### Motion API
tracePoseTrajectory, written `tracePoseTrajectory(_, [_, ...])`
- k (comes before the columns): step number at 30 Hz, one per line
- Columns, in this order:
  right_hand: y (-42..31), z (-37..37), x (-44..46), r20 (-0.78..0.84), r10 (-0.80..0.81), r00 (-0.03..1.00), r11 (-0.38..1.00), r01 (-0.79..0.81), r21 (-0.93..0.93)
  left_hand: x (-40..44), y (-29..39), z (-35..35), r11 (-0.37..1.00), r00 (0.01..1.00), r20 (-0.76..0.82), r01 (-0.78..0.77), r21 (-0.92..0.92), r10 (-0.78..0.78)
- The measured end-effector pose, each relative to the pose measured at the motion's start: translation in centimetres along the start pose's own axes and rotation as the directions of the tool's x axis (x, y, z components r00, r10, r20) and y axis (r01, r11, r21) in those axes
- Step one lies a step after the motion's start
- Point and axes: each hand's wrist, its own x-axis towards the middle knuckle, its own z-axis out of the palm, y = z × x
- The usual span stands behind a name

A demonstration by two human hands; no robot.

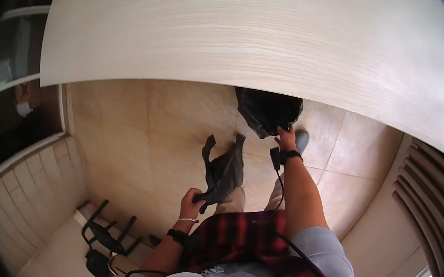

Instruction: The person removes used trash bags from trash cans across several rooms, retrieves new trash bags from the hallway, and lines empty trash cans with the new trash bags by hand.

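Note:
My left hand (191,203) is closed around one end of a black plastic bag (223,172). The bag hangs loosely in front of my legs, with two strap-like ends sticking up at its far side. My right hand (286,139) reaches forward, its fingers closed on the near rim of a trash bin lined with black plastic (269,111). The table edge hides the far part of this bin, and its inside is too dark to make out. A small black box on a cable (275,158) hangs by my right wrist.
A pale wood-grain table (255,38) spans the space ahead, above the tiled floor (175,117). My shoe (301,141) stands beside the bin. A black chair (109,238) is behind at the left. Folded brown slats (424,189) line the right wall.

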Motion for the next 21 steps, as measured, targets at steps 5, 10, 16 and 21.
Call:
tracePoseTrajectory(5, [0.4, -2.3, -7.1, 0.456, -0.163, 0.875, 0.75, 0.41, -0.519, -2.1, 2.7, 1.0, 0.968, 0.987, -0.07, -0.155, -0.197, 0.144])
tracePoseTrajectory(10, [-9.6, 8.0, -22.9, 0.998, -0.057, 0.021, 0.34, 0.941, 0.0, -4.9, 9.3, -0.6, 0.939, 0.968, 0.05, -0.225, -0.259, 0.246])
tracePoseTrajectory(16, [-13.4, 16.0, -28.3, 0.876, 0.482, -0.018, 0.039, 0.999, -0.001, -7.6, 9.7, -10.8, 0.905, 0.913, -0.403, -0.218, -0.365, 0.057])
tracePoseTrajectory(21, [-18.5, 24.0, -36.1, 0.809, 0.588, 0.007, 0.124, 0.987, -0.099, -9.8, 4.1, -21.5, 0.895, 0.716, -0.697, -0.329, -0.302, 0.028])
